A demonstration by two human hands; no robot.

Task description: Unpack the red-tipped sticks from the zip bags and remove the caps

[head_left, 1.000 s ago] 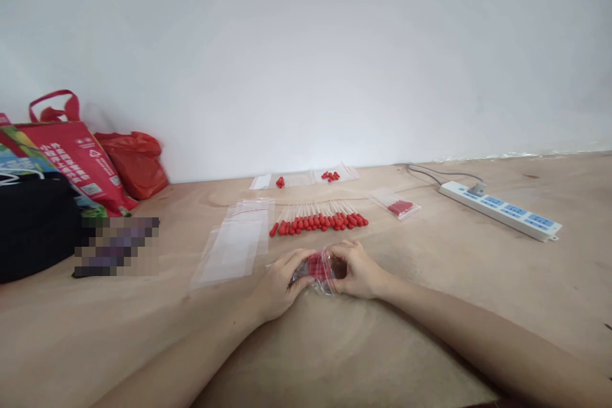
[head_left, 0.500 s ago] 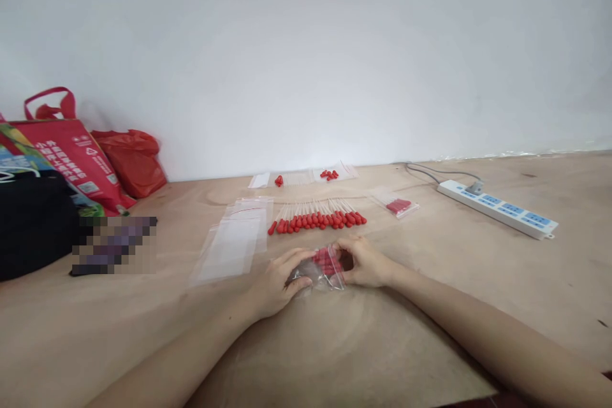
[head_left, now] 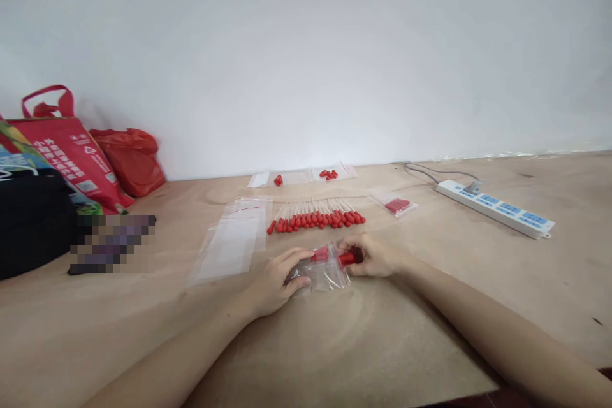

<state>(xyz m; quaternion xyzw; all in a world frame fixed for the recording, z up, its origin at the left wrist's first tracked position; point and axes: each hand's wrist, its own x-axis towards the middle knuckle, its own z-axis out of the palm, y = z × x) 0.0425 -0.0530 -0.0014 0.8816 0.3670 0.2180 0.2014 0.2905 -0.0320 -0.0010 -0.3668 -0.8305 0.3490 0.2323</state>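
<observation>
On the wooden table [head_left: 335, 344], nearest the person, a small clear bag [head_left: 325, 273] lies flat between the two hands. The left hand [head_left: 277, 279] grips the bag's left end, fingers closed on the plastic and pressing it to the table. The right hand [head_left: 377, 258] is pinched shut on a red cap [head_left: 348, 259] at the bag's right edge; whether that cap is inside the mouth or just outside cannot be told. A second red piece [head_left: 319, 255] shows through the plastic near the bag's top.

Just beyond lies a row of red-tipped sticks [head_left: 315, 219], side by side. To their left lie empty clear bags [head_left: 234, 241], overlapping. To the right, a small bag of red pieces [head_left: 396, 205] lies apart. Farther back, near the wall, two flat bags [head_left: 303, 176] each hold a few red bits. A white power strip [head_left: 497, 209] lies at far right. At far left stand a black bag [head_left: 29, 223], a red tote [head_left: 71, 156] and a red plastic sack [head_left: 131, 159].
</observation>
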